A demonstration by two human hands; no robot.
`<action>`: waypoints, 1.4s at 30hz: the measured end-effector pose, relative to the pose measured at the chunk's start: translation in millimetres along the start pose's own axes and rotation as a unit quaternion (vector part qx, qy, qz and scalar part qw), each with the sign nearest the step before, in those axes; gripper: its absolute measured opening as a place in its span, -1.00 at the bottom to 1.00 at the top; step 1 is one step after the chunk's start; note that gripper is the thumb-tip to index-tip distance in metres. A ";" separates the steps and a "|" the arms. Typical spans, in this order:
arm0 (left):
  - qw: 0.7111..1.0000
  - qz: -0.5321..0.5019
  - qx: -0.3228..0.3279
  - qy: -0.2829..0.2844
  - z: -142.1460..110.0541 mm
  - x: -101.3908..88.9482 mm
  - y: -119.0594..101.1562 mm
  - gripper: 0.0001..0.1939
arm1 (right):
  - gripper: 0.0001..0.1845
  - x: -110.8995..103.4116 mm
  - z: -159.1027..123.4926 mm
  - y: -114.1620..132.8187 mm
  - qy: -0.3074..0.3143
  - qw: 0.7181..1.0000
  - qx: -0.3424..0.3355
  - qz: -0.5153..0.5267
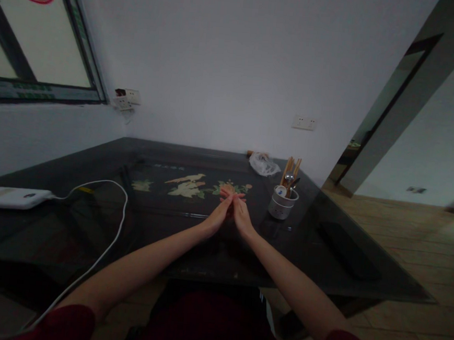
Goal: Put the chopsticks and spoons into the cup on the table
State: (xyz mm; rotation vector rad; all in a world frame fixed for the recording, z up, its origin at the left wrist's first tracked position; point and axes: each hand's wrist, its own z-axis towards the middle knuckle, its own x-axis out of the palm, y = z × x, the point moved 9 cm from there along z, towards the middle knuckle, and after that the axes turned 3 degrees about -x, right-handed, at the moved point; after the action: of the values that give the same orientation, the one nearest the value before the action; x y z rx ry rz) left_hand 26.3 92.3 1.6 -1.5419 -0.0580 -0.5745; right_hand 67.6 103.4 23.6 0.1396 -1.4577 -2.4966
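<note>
My left hand (220,211) and my right hand (241,213) are pressed together above the dark glossy table (159,238). Their fingers cross over each other at the tips, and the forearms reach in from both sides. No object shows between the palms, though their inner sides are partly hidden. Beyond the fingers lies a flower-and-bird picture (186,185) on the tabletop. Nearest to my right hand stands a grey utensil holder (281,208) with chopsticks (296,167) and spoons (289,177) upright in it.
A crumpled clear plastic bag (264,164) lies by the wall. At left is a white device (10,198) whose white cable (124,209) loops over the table's front edge. A long black object (348,250) rests at right. Sockets (304,123) sit on the wall.
</note>
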 end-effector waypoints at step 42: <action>0.995 0.050 0.073 -0.052 -3.1 -15.6 -6.0 -0.60 | -0.36 19.9 -11.9 14.6 0.060 0.997 -0.004 -0.051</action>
State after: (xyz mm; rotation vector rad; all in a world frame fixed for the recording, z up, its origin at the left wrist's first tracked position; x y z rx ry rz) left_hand 9.4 94.7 0.9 -1.4236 -0.0994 -0.4019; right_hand 53.2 81.3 31.1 0.3634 -1.4269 -2.5240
